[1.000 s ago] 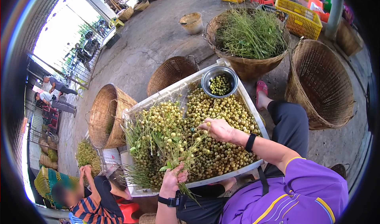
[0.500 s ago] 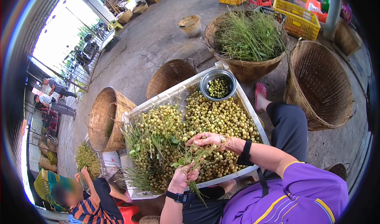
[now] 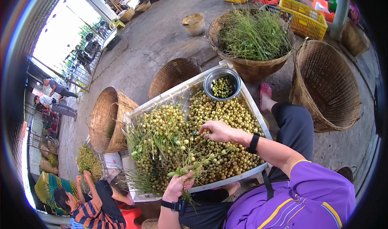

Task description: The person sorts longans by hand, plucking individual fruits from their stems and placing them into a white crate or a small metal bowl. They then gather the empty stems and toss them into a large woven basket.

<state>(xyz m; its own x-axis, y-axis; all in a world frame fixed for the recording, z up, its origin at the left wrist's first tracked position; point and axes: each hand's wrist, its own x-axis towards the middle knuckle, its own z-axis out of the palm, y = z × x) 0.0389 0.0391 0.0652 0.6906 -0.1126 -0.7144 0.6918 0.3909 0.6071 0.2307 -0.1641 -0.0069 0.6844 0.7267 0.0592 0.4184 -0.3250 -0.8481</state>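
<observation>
My left hand (image 3: 178, 185) is closed round a bunch of green stems (image 3: 195, 170) at the front edge of a white tray (image 3: 238, 175). Above the fruit in the middle of the tray is my right hand (image 3: 218, 131), its fingers bent and partly apart, with nothing visible in them. Loose round yellow-brown fruit (image 3: 238, 118) fills the tray's right part. Fruit still on stems (image 3: 155, 148) is heaped on the left. A metal bowl (image 3: 207, 84) with smaller green fruit (image 3: 222, 87) rests at the tray's far corner.
Wicker baskets stand left (image 3: 103, 116), behind (image 3: 171, 73) and right (image 3: 327, 83) of the tray. Another basket (image 3: 258, 69) holds green stems. A co-worker (image 3: 95, 211) in a striped shirt sits at lower left, hands on a fruit bunch. Two people stand far left.
My right hand has moved up and away from the stems, and its fingers have opened. My left hand has shifted slightly left and down with its bunch.
</observation>
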